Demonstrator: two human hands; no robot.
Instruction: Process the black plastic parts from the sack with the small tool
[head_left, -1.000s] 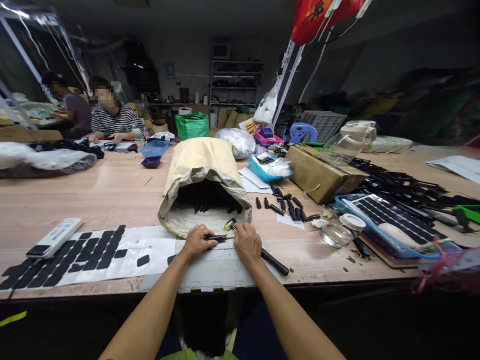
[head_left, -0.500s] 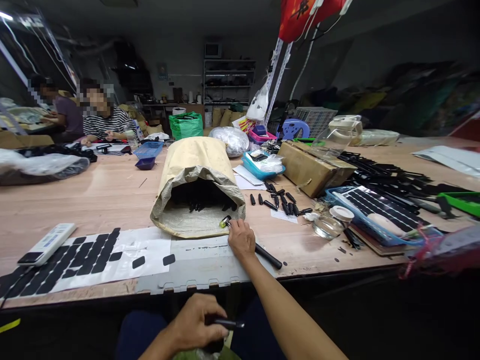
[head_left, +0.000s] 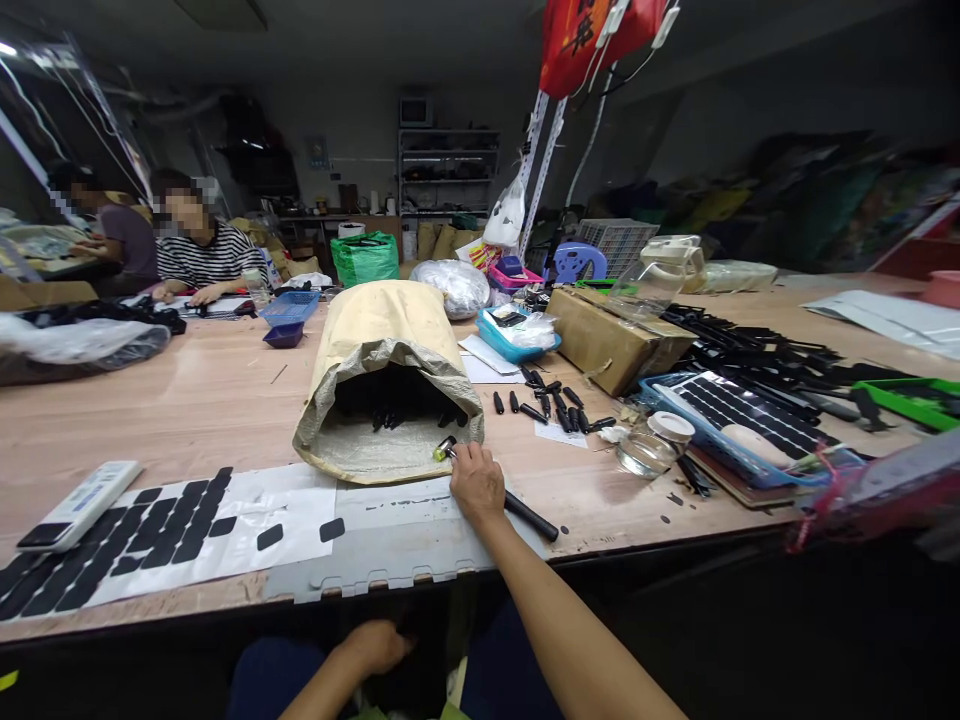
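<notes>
My right hand (head_left: 478, 484) is closed round the handle of a small hammer (head_left: 534, 518). Its black grip points toward the table's front right, and its yellow-tipped head lies at the mouth of a tan paper sack (head_left: 390, 315). The sack rests on its side, opening toward me, with black pieces in its dark inside. Below the table edge is my left hand (head_left: 377, 645), over my lap; its fingers are hidden in shadow, so what it holds, if anything, does not show. Several black tapered parts (head_left: 562, 408) lie right of the sack.
A grey mat (head_left: 390, 540) lies at the table's front edge. Left of it are a sheet with black stickers (head_left: 172, 520) and a white device (head_left: 82, 505). To the right stand a cardboard box (head_left: 600, 340), a jar (head_left: 649, 455) and a blue basket (head_left: 697, 430). Two people sit far left.
My left hand has dropped lower and back under the table edge; the black part seen in it before no longer shows. My right hand still holds the hammer. The view has shifted slightly.
</notes>
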